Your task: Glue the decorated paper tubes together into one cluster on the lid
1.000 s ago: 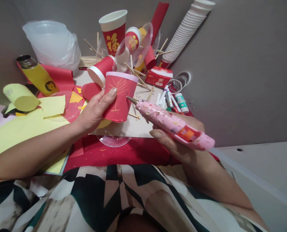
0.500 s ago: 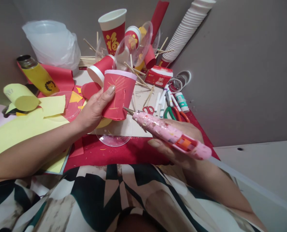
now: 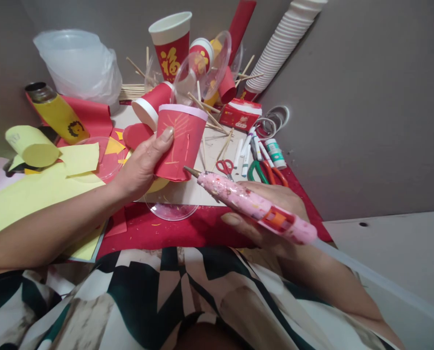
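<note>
My left hand [image 3: 144, 160] is closed round a red paper cup [image 3: 182, 141] with a pale pink rim, thumb on its front. Thin orange lines and a glossy streak mark the cup's side. A pink hot glue gun [image 3: 246, 199] with an orange-red patch is in my right hand [image 3: 275, 209], fingers wrapped under and behind it. Its metal nozzle points left and is at the lower right of the cup's face; whether it touches I cannot tell. A clear glue stick runs out of its back end. Below the cup lies a clear plastic lid [image 3: 173, 211].
Behind the cup are a large red-and-white paper cup [image 3: 171, 43], wooden sticks [image 3: 213, 114] and a red box [image 3: 241, 114]. At right lie red scissors [image 3: 225, 167], markers [image 3: 245, 158] and a leaning cup stack [image 3: 286, 43]. Yellow paper [image 3: 38, 199] and a yellow bottle [image 3: 58, 114] are at left.
The glue gun's nozzle has shifted slightly left and down along the cup's lower face, my right hand moving with it. My left hand and the cup have hardly moved.
</note>
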`<control>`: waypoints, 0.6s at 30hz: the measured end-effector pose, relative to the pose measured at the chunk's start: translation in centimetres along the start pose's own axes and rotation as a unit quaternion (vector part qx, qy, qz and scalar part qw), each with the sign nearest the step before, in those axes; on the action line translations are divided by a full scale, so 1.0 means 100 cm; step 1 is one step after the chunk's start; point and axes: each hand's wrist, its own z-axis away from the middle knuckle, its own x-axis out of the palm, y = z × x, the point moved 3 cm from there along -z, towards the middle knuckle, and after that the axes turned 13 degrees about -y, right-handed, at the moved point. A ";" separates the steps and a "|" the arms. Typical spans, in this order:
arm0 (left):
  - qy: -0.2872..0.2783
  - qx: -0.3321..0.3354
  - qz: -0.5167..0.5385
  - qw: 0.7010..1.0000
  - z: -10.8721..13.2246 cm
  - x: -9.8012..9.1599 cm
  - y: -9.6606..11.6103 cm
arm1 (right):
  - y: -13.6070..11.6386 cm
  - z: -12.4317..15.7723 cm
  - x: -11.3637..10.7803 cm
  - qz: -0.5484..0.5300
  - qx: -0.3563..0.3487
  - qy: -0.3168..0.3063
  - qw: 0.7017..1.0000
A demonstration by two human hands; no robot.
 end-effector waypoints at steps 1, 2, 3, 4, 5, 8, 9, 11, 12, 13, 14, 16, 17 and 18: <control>-0.001 -0.003 0.001 1.000 0.001 0.000 0.000 | -0.001 -0.001 -0.002 -0.001 -0.004 0.012 1.000; 0.000 -0.007 -0.002 1.000 0.002 0.000 -0.001 | -0.001 -0.001 -0.003 -0.007 -0.006 0.025 1.000; 0.004 -0.013 -0.008 1.000 0.002 0.000 -0.001 | 0.000 -0.002 -0.005 -0.013 -0.006 0.036 0.999; 0.008 -0.019 -0.017 1.000 0.003 0.000 -0.001 | 0.002 -0.003 -0.006 -0.018 -0.008 0.042 0.999; 0.012 -0.025 -0.025 0.999 0.004 0.000 0.000 | 0.004 -0.005 -0.007 -0.023 -0.010 0.037 0.999; 0.014 -0.036 -0.037 0.999 0.006 0.002 0.001 | 0.011 -0.009 -0.007 -0.035 -0.026 -0.002 0.999; 0.013 -0.037 -0.034 0.999 0.006 0.002 0.000 | 0.012 -0.010 -0.006 -0.037 -0.025 -0.008 0.999; 0.013 -0.039 -0.024 0.999 0.007 0.003 0.000 | 0.013 -0.010 -0.005 -0.040 -0.013 -0.005 0.999; 0.013 -0.040 -0.019 0.999 0.007 0.003 0.000 | 0.013 -0.009 -0.004 -0.038 -0.006 -0.003 0.999; 0.014 -0.040 -0.014 0.999 0.007 0.003 -0.001 | 0.012 -0.008 -0.003 -0.035 -0.001 -0.005 0.999; 0.014 -0.040 -0.011 0.999 0.007 0.003 -0.001 | 0.011 -0.006 -0.001 -0.030 -0.004 -0.010 1.000; 0.015 -0.035 -0.003 0.999 0.006 0.003 -0.001 | 0.008 -0.003 0.002 -0.015 -0.024 -0.016 0.999; 0.015 -0.031 0.002 0.999 0.005 0.003 -0.001 | 0.007 -0.002 0.004 -0.006 -0.032 -0.017 0.999; 0.015 -0.028 0.006 0.999 0.005 0.003 -0.001 | 0.006 0.000 0.006 0.000 -0.036 -0.017 0.999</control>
